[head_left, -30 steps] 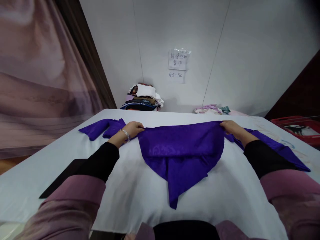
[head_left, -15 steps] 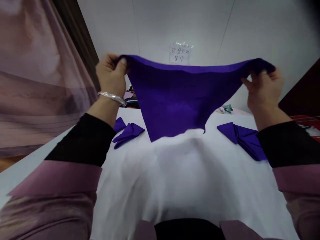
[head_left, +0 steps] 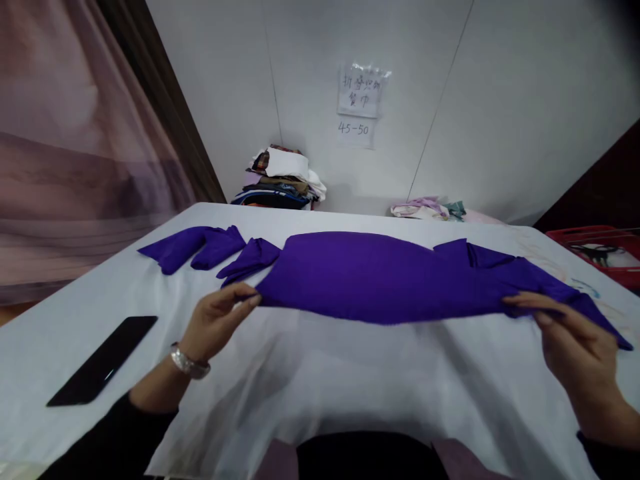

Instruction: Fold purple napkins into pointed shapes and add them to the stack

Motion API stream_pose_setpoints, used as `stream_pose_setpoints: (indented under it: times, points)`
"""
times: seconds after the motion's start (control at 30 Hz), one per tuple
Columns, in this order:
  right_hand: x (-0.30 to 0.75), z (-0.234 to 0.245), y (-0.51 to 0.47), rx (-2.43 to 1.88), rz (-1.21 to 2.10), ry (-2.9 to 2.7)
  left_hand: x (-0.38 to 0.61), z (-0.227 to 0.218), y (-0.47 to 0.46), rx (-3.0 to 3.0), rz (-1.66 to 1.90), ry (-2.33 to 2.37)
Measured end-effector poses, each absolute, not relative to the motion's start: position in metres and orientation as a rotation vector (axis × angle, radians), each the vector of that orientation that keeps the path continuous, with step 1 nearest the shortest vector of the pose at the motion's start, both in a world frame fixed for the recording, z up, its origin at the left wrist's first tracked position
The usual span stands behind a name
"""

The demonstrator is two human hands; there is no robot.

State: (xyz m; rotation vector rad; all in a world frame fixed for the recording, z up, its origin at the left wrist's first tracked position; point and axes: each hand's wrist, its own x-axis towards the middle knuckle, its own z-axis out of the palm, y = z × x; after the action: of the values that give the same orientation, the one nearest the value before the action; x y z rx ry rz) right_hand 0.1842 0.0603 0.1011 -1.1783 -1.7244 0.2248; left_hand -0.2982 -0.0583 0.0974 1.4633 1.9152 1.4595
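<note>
1. Taking the purple cloth (head_left: 360, 273) as the centre of the dial, with twelve towards the wall (head_left: 320, 60): it is stretched wide across the middle of the white-covered table (head_left: 350, 380), its near edge sagging between the two hands. Whether its underside rests on the table all along, I cannot tell.
2. At between eight and nine o'clock, the left hand (head_left: 215, 323) is closed in a pinch, thumb and fingertips on the cloth's near left corner. A silvery bracelet (head_left: 190, 362) circles its wrist.
3. At between three and four o'clock, the right hand (head_left: 580, 343) has its fingers nearly straight along the cloth's near right end, the thumb beneath, gripping the fabric lightly between them.
4. At nine o'clock, just beside the cloth, lies a small folded purple piece (head_left: 253, 257); further out lies more purple fabric (head_left: 193, 247).
5. At three o'clock, further folded purple fabric (head_left: 563, 283) lies beyond the cloth's right end, partly hidden by it.
6. Towards eight, left of the left hand, a flat black object (head_left: 103, 363) lies on the table.
7. At eleven, a stack of clothes (head_left: 285, 183) stands by the wall; at one, a smaller pastel pile (head_left: 423, 208).
8. At twelve, handwritten paper signs (head_left: 359, 97) hang on the wall, the lower reading "45-50".
9. At ten hangs a pinkish curtain (head_left: 70, 147); between two and three, a red basket (head_left: 623, 277).
</note>
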Motion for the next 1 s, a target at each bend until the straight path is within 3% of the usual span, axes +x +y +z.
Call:
stream_pose_setpoints:
  times: [0.1, 0.23, 0.43, 1.0]
  points:
    - [0.206, 0.068, 0.043, -1.231, 0.472, -1.850, -0.291, 0.064, -0.076, 1.471, 1.147, 1.895]
    - [0.210, 0.051, 0.025, -1.368, 0.566, -1.975, -0.283, 0.042, -0.090, 1.456, 0.935, 1.865]
    - [0.200, 0.061, 0.014, -1.464, 0.743, -2.010, -0.284, 0.031, -0.111, 1.396, 0.893, 1.901]
    - [0.201, 0.067, 0.019, -1.488, 0.828, -1.761, -0.297, 0.035, -0.145, 1.398, 0.676, 1.797]
